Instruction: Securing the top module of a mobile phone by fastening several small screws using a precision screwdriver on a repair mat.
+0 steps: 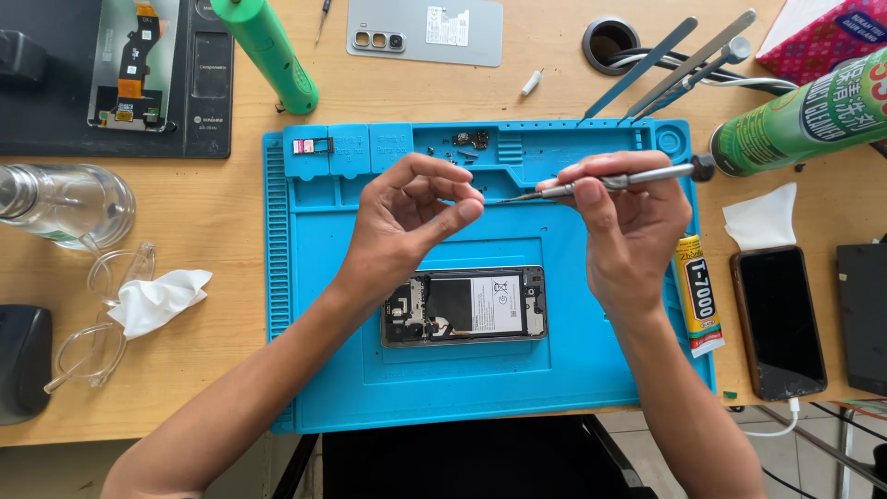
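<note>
Holding a screwdriver (621, 179) level in the right hand (628, 236), fingers clamped round the shaft, tip pointing toward 9 o'clock. The left hand (411, 222) meets that tip: thumb and forefinger pinched together just at it; whether anything sits between them is too small to tell. Both hands hover above the blue mat (314, 370).

Opened phone (465, 306) lies flat on the mat at 6 o'clock from the hands, back off, battery and boards exposed, untouched.

Mat trays at 12 o'clock: small screws and parts (469, 139), a SIM tray (311, 146) further toward 10.

Around the mat:
- 11 o'clock: green tool (268, 51), black pad with a screen assembly (134, 65).
- 12 o'clock: grey back cover (425, 30), camera side up.
- 1 o'clock: tweezers and pry tools (679, 65), green spray can (804, 115).
- 3 o'clock: glue tube (698, 296) at the mat edge, tissue (762, 217), dark phone (779, 319) with a white cable plugged in.
- 9 o'clock: clear bottle (65, 203), safety glasses (97, 323), crumpled tissue (157, 298).
</note>
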